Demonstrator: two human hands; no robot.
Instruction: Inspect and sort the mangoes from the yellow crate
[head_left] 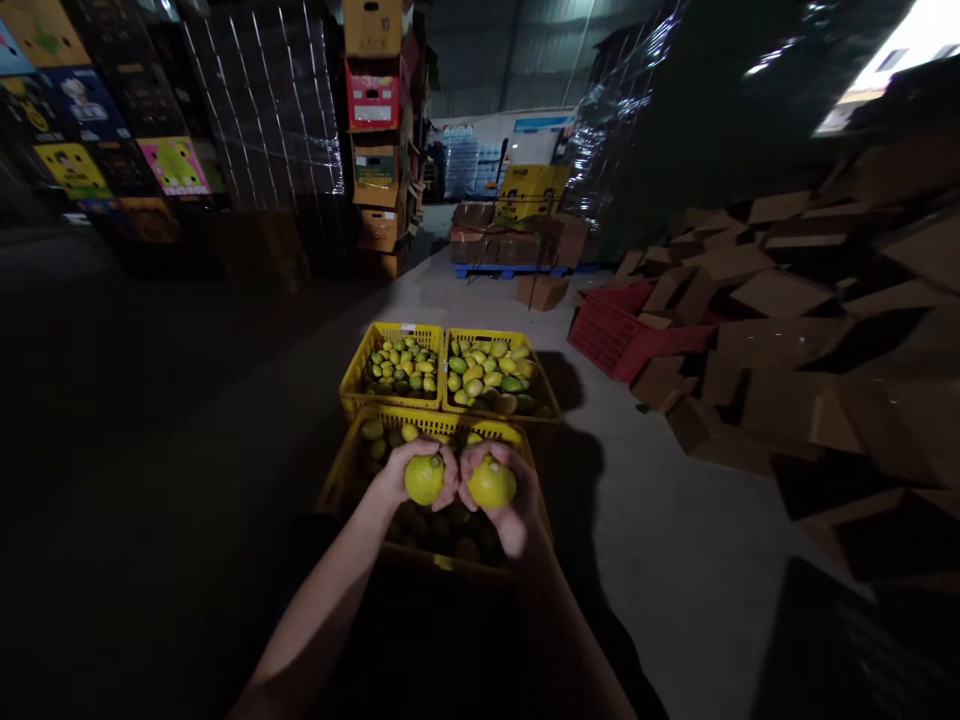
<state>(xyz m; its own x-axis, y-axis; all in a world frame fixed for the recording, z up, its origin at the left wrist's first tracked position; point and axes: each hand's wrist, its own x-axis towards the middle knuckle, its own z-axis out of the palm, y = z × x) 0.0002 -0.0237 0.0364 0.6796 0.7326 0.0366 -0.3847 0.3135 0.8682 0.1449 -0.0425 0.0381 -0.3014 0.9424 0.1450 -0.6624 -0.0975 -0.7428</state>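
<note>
My left hand [401,472] is closed around a round yellow fruit [424,479]. Beside it, my right hand [512,500] grips a second yellow fruit [491,483]. Both hands hover side by side, nearly touching, over the near yellow crate [345,462], which holds several green and yellow fruits in shadow. Just beyond it stand two more yellow crates: the far left crate [352,378] with small yellow-green fruits, and the far right crate [540,385] with larger ones.
A red crate [611,345] lies to the right among a heap of flattened cardboard boxes [787,340]. Stacked cartons [375,130] and wrapped pallets [270,110] rise at the back left. A blue pallet with boxes [506,245] stands farther off on the concrete floor [660,540].
</note>
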